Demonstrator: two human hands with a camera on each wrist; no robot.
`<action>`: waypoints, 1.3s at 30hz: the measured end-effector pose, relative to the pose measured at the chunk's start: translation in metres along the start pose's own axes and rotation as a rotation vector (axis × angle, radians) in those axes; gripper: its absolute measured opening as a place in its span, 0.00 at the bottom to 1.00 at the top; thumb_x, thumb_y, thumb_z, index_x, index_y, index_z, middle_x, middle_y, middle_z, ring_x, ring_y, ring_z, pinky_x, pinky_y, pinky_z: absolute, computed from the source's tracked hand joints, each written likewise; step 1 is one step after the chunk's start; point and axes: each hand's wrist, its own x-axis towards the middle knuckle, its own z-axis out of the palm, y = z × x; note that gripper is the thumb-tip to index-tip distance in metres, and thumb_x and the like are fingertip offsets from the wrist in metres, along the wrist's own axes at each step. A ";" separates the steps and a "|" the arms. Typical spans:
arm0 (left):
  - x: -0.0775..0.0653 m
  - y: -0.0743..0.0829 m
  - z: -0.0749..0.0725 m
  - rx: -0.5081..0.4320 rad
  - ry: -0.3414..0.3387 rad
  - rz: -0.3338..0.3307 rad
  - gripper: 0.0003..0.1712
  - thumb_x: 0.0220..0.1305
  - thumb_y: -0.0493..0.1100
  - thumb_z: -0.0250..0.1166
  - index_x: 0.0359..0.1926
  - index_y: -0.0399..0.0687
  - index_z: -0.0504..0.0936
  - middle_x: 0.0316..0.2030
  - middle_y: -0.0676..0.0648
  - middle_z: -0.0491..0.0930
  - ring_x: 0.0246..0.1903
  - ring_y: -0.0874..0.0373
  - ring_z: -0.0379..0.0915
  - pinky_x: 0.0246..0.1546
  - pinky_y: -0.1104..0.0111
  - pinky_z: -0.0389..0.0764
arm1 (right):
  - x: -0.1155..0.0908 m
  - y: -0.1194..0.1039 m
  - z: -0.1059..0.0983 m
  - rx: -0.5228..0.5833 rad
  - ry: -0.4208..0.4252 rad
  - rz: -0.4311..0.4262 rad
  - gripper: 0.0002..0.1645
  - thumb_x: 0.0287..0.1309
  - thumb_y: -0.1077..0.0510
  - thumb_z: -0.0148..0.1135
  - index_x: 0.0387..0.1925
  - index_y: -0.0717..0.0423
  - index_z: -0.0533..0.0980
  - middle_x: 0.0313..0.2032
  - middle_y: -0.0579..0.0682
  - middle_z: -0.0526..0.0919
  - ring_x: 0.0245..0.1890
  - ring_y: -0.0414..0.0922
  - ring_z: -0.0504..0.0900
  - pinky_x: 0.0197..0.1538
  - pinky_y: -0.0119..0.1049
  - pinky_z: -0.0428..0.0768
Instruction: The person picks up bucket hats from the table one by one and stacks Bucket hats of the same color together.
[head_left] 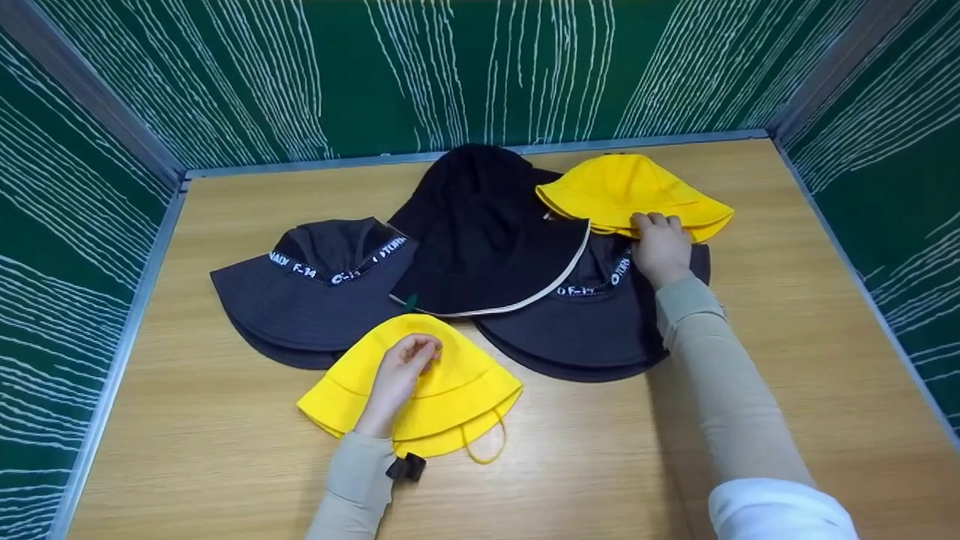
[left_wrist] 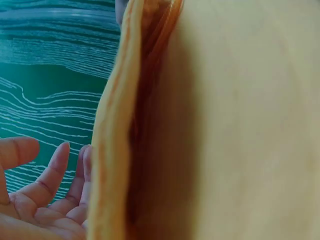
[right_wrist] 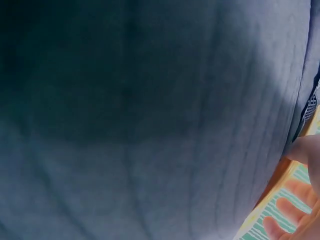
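Note:
In the head view my left hand hovers over the crown of the front yellow bucket hat, fingers loosely bent and holding nothing. Its fingers appear beside the hat's brim in the left wrist view. Further back on the right, my right hand holds the front brim of another yellow bucket hat, fingers over the edge. A dark grey hat with white lettering lies below that hand and fills most of the right wrist view. There the thumb reaches the yellow brim's underside.
A black hat with pale brim trim overlaps the grey hats in the middle. Another dark grey lettered hat lies at left. Green walls with white lines border the wooden table. A thin yellow strap loops from the front hat.

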 end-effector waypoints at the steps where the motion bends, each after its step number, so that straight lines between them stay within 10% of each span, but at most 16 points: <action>1: 0.000 -0.001 0.000 -0.012 0.004 -0.006 0.13 0.71 0.38 0.52 0.45 0.31 0.76 0.39 0.38 0.78 0.39 0.54 0.71 0.43 0.69 0.73 | 0.001 -0.001 0.001 0.000 0.000 0.000 0.28 0.59 0.65 0.53 0.62 0.61 0.65 0.59 0.68 0.68 0.56 0.67 0.63 0.54 0.66 0.64; 21: -0.001 -0.004 0.001 -0.039 0.010 -0.036 0.14 0.71 0.41 0.52 0.45 0.33 0.76 0.36 0.43 0.76 0.39 0.54 0.69 0.45 0.68 0.72 | 0.003 -0.002 0.001 0.027 0.123 0.055 0.25 0.64 0.68 0.41 0.61 0.62 0.68 0.58 0.67 0.71 0.56 0.68 0.65 0.59 0.61 0.64; 39: 0.001 -0.005 -0.001 -0.019 0.008 -0.068 0.16 0.71 0.43 0.52 0.46 0.34 0.77 0.38 0.44 0.78 0.40 0.56 0.71 0.47 0.69 0.74 | 0.009 -0.001 -0.072 0.311 0.196 0.166 0.29 0.63 0.74 0.36 0.64 0.61 0.66 0.59 0.63 0.72 0.58 0.60 0.68 0.66 0.51 0.64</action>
